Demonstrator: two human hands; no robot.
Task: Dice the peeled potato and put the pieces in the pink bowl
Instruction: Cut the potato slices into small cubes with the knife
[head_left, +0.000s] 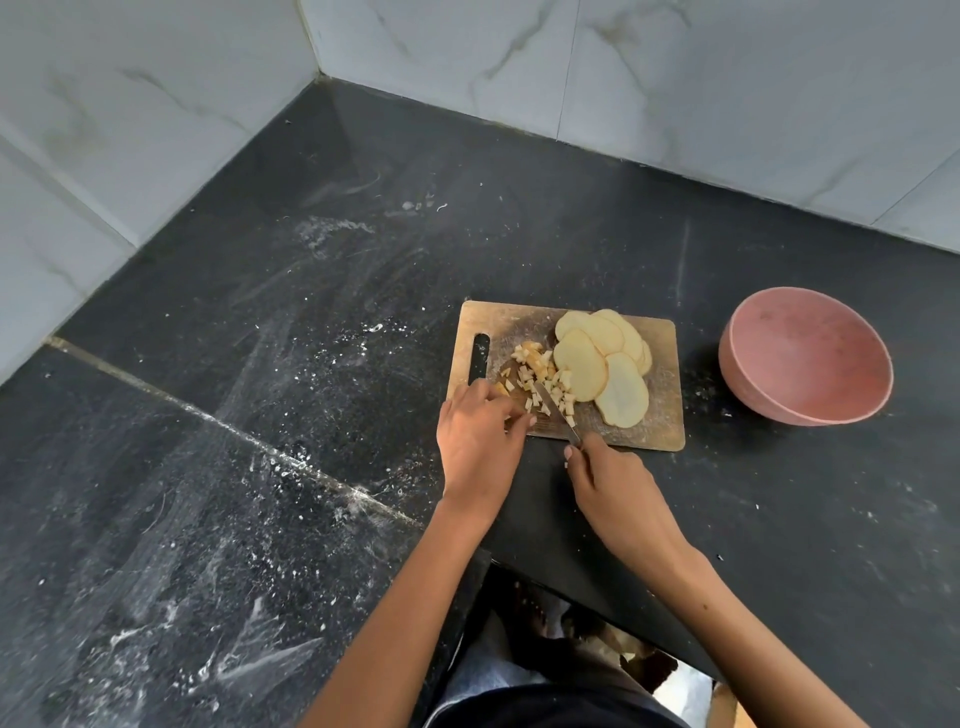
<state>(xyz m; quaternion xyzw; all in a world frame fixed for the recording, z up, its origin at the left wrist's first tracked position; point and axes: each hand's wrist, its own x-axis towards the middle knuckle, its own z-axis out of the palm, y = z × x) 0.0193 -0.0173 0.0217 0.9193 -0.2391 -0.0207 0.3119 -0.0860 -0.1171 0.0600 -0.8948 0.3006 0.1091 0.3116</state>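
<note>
A wooden cutting board (660, 421) lies on the black counter. Several flat potato slices (602, 358) overlap on its right half. A heap of small diced pieces (540, 376) sits left of them. My right hand (613, 483) grips a knife (558, 413) whose blade points up-left into the dice. My left hand (475, 431) rests on the board's front left corner, fingers curled over some pieces; what they hold is hidden. The pink bowl (763, 379) stands to the right of the board, and I see nothing in it.
The black stone counter (311, 364) carries white smears and crumbs at left. Marbled tile walls (675, 78) meet in a corner at the back. The counter's front edge runs just below my hands, with my legs and the floor beneath.
</note>
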